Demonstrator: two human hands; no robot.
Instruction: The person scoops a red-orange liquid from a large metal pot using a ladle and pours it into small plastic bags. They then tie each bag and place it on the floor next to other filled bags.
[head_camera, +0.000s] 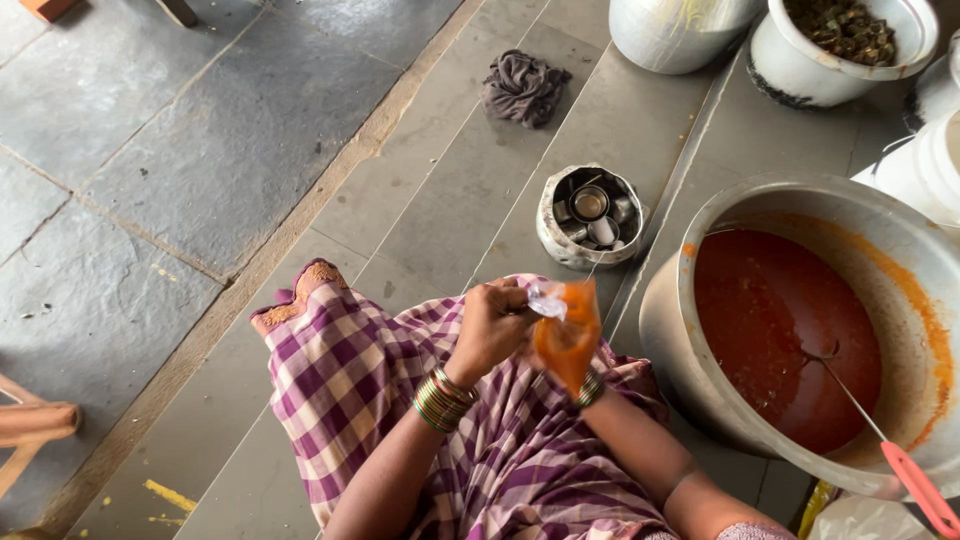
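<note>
— Orange sauce fills a small clear bag (566, 340), held up over the lap. Who grips it?

— Left hand (490, 328) pinches its twisted top, fingers closed. Right hand (560, 385) sits mostly hidden behind the bag, probably cupping it; its grip can't be told.

— Nearby?

— Big pot (700, 400) of red sauce, just right.

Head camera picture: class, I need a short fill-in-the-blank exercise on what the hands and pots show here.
1. Both hands grip a small plastic bag filled with ____ sauce.
2. The ladle resting in the big pot has a ____ handle.
3. The left hand wears green and gold ____ at the wrist.
4. A crumpled dark ____ lies on the stone floor.

Missing words: orange; red; bangles; cloth
</note>
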